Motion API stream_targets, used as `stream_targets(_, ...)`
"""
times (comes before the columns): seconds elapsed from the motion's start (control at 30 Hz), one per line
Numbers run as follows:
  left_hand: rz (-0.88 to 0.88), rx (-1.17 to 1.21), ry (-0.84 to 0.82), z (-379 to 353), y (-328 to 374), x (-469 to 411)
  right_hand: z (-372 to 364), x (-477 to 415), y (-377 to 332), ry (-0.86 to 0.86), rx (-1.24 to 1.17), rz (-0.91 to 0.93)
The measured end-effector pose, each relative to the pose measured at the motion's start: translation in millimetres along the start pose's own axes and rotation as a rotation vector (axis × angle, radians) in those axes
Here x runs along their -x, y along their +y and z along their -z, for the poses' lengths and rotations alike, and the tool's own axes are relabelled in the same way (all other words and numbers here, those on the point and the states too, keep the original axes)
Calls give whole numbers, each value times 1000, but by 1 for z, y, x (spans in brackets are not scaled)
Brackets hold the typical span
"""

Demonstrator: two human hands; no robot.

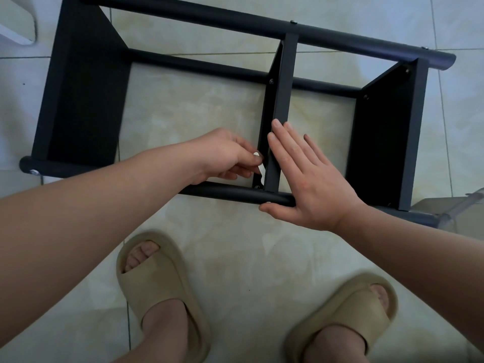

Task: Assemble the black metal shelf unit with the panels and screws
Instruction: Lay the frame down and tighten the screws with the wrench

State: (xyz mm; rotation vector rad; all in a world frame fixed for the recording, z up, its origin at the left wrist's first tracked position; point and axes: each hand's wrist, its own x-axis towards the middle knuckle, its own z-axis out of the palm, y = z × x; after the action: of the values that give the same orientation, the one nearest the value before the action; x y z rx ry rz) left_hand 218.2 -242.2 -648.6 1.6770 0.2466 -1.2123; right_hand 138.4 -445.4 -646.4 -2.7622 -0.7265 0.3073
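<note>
Head view: at centre frame the left hand (225,155) has its fingers curled, pinching a small white tool (260,167) whose lower tip points down at a screw (257,187) in the corner where the middle panel (284,82) meets the near tube (230,192). Just to the right, the right hand (306,179) lies flat with straight fingers. Its fingertips press on the panel's upturned edge and its thumb rests along the near tube; it grasps nothing. The two hands sit on opposite sides of the middle panel, close but not touching.

The shelf unit (322,86) lies on its side on the tiled floor (209,106) and fills the upper half of the frame. The left panel (86,95) stands at upper left and the right panel (387,132) at right. Two far tubes (209,18) cross the top, running down toward the right. A clear plastic object (461,205) touches the frame's lower right corner at the right edge, and a white object (18,24) sits in the upper left corner. Two beige slippers (157,279) on the person's feet stand at the bottom, short of the near tube.

The unit is matte black. It has round tubes, flat panels with folded edges, and small screw heads showing on the middle and right panels and on the tubes.
</note>
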Motion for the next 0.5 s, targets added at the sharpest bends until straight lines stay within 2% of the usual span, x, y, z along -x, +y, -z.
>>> stream_targets(0.5, -12, 27, 22, -2, 3, 1, 1, 0, -1, 2, -10, 1)
